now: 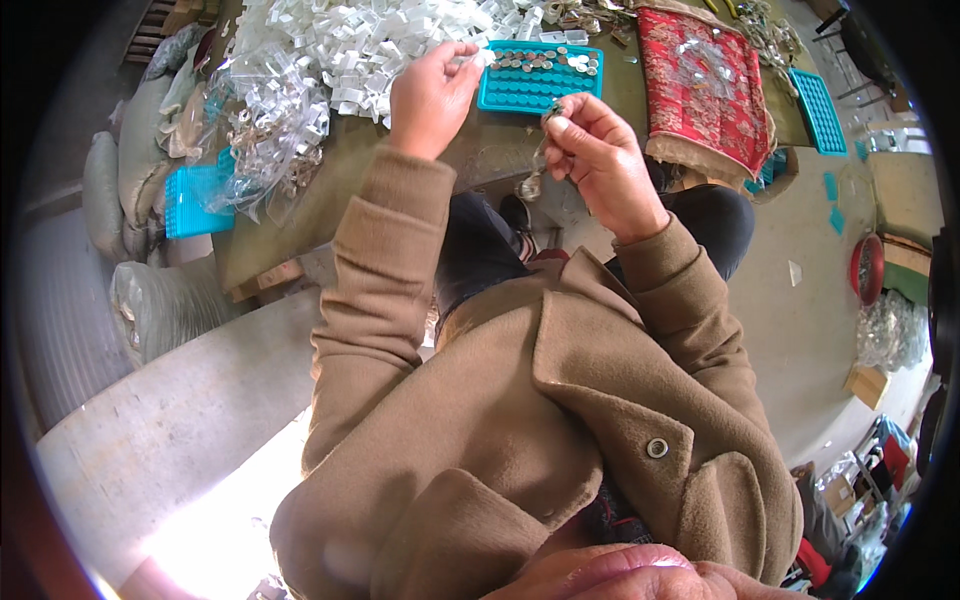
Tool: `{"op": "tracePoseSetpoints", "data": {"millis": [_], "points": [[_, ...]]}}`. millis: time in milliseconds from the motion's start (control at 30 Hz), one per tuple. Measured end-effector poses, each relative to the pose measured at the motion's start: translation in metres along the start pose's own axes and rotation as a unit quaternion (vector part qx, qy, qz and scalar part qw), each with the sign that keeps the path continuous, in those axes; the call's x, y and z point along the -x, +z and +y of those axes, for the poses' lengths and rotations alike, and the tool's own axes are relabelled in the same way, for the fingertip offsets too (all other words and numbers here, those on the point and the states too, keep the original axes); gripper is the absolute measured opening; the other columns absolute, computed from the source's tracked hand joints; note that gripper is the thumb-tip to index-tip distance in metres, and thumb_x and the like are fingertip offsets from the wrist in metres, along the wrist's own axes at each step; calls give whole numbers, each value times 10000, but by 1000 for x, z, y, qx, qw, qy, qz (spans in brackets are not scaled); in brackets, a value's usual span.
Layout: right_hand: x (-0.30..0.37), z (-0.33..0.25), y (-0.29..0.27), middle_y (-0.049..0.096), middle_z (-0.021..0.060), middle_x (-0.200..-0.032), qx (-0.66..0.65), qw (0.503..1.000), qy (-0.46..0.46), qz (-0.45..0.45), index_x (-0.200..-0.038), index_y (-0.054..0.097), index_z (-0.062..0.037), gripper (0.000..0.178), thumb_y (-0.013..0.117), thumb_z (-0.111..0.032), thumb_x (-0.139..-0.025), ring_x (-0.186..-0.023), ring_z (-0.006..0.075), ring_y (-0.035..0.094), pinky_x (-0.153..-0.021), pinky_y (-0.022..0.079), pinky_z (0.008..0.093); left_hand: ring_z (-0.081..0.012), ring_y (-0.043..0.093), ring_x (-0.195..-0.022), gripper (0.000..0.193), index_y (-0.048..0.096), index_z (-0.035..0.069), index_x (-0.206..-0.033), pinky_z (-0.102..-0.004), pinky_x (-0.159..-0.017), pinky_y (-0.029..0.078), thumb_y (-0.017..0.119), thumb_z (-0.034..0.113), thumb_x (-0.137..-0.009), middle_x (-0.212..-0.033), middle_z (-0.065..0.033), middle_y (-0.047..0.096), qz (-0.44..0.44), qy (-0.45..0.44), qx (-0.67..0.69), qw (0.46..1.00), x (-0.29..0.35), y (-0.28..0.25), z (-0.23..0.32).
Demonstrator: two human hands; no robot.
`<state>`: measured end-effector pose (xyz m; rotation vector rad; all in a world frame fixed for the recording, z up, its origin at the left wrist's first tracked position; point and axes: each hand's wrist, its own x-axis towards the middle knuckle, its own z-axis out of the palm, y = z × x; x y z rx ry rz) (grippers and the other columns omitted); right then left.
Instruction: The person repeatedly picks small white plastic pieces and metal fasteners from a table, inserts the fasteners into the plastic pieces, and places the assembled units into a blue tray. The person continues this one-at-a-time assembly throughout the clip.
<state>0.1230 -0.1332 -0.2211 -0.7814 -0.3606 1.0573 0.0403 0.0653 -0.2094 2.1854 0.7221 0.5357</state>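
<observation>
My left hand (435,95) is raised by the left end of a turquoise tray (520,102), its thumb and fingertips pinched on a small white piece (487,57). In the tray's upper rows of round hollows lie several small round silvery and brownish discs (550,55). To the right, my right hand (605,160) is closed in a pinch in front of the tray's lower right corner. A small dark metallic piece (553,112) shows at its fingertips. Below those fingers hangs a shiny silvery bundle (530,186); its exact kind is too small to tell.
A large heap of white plastic pieces (350,45) covers the table's far left, with clear bags (275,125) beside it. Right of the tray lies a red patterned cloth (700,90). More turquoise trays stand at the left edge (190,200) and far right (818,110).
</observation>
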Motion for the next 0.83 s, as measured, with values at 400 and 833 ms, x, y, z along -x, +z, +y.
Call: {"op": "tracePoseSetpoints", "data": {"millis": [400,833], "points": [[8,5,6,479,-50,-763,68,996,57,-31,-958,504,-117,76,580,-121,-963,-649,50,457,-554,352,207,-305,683,-757,229,655,116,-895,-410,-670,513,634,339,-847,-790,-85,710,54,-41,-236,969,-19,12,-11],[-8,32,19,530,-31,-806,143,990,7,-10,-945,548,-70,94,621,-124,-920,-721,63,504,-651,425,214,-89,676,-844,528,458,-47,-1342,-169,-524,525,650,189,-910,-1146,-134,628,-30,-414,753,511,37,-37,-63]]}}
